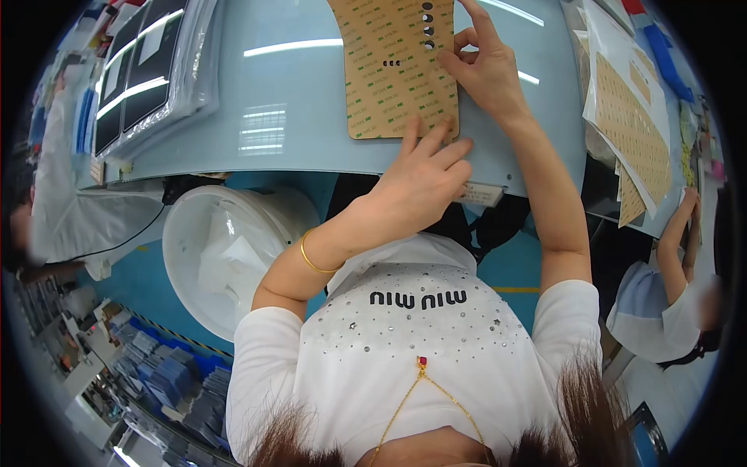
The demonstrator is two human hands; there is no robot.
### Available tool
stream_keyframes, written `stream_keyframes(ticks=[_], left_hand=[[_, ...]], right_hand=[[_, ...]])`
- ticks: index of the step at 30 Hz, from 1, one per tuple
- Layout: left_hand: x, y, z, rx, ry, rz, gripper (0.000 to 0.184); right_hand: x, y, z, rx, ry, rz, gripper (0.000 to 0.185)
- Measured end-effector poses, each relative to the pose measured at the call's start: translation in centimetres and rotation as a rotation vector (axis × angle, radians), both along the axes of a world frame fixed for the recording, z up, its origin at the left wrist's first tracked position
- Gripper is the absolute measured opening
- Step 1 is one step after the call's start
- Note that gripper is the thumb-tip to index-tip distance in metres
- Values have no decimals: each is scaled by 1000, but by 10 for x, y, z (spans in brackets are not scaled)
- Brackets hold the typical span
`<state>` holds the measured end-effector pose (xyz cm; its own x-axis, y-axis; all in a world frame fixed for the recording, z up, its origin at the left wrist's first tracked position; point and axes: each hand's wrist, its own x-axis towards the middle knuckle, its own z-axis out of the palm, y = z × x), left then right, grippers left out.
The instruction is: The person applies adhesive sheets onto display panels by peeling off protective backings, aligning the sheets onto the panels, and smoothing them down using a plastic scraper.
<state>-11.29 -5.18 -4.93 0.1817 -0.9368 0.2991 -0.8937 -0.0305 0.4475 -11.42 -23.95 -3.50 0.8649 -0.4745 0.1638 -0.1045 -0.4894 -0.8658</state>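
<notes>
Tan, green-printed flat sheet (397, 93) lay apparently unpeeled beneath my left hand (424, 173), fingers spread; my right hand (489, 74) met its edge, grip unclear.

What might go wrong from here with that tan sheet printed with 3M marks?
It might skew: the left hand has only its fingertips on the near end of the sheet.
It may crease or tear by the row of holes, as the right hand works at the edge beside them.
It could slip off the table, whose front edge is close to the sheet's near end.
</notes>
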Motion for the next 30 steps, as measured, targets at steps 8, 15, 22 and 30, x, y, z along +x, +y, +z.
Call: stream_keyframes(ticks=[8, 15, 22, 30], left_hand=[[67, 59, 71, -160, 548, -158, 30], [93, 7, 44, -204, -136, -260, 30], [80, 4, 33, -96, -176, -462, 15], [89, 67, 38, -83, -101, -421, 16]], right_hand=[[8, -7, -19, -148, -729, 237, 78], [1, -3, -5, -4, -17, 27, 78], [2, -1, -1, 15, 11, -3, 79], [2, 4, 3, 15, 33, -27, 76]])
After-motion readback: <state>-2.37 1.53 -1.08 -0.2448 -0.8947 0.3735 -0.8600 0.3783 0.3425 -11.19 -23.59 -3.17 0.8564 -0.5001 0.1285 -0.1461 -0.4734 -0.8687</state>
